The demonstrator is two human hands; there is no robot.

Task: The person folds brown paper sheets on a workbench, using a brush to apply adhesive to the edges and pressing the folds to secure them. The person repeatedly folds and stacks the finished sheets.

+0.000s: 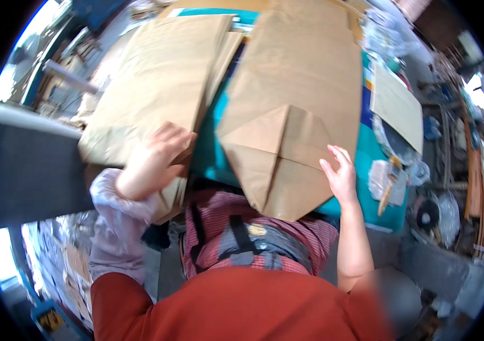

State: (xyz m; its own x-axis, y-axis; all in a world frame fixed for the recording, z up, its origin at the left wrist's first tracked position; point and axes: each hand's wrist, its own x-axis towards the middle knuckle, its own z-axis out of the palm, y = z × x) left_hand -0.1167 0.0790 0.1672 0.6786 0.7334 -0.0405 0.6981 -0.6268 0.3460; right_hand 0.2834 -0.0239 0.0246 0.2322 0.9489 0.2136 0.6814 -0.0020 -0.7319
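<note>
A large brown paper bag (304,68) lies flat in front of me, its folded bottom toward me with diamond-shaped creases. My right hand (341,173) is beside the bag's right edge near that folded end, fingers and thumb apart, holding nothing. To the left, a pile of similar brown paper bags (151,68) lies at a slant. Over the near right corner of this pile is my left hand (159,156), slightly blurred, with its fingers bent and its thumb apart. Nothing shows in its grasp; whether it touches the top bag is unclear.
Beneath the bags is a teal table surface (210,150). A brush (388,187) lies at its right, near clear plastic and a pale flat board (395,105). A dark grey panel (31,165) stands at my left. Shelves with clutter line the right side.
</note>
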